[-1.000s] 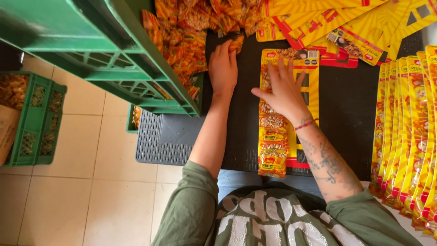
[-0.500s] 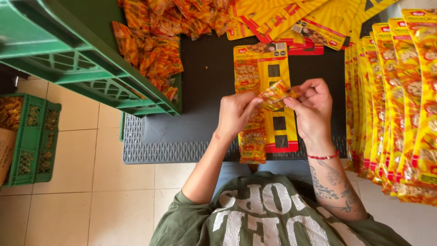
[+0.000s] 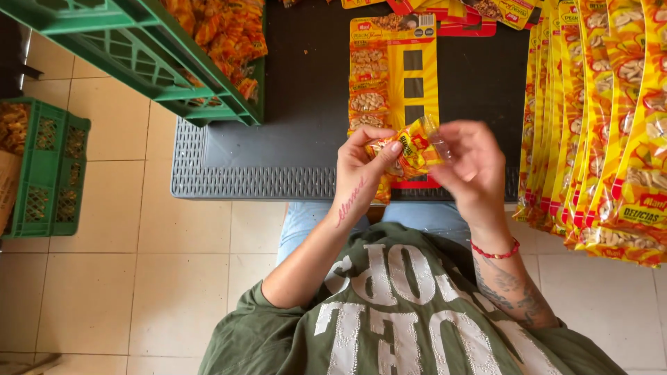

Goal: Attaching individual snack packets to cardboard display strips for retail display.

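A small yellow and orange snack packet point(image 3: 411, 147) is pinched between both hands above the near edge of the dark work surface point(image 3: 306, 104). My left hand point(image 3: 361, 167) grips its left side with thumb and fingers. My right hand point(image 3: 467, 165) holds its clear right end. Just beyond the hands lies a yellow display card point(image 3: 394, 76) with several snack packets fixed down its left column and dark slots down its middle.
A green crate point(image 3: 174, 62) with loose orange packets stands at the back left. Another green crate point(image 3: 43, 167) sits on the tiled floor at left. Filled yellow display cards point(image 3: 604, 132) overlap in a row at right. More cards lie along the far edge.
Both hands have drawn back toward my body from the card, lifting a single packet; a second ago the left hand reached the loose packets and the right rested on the card.
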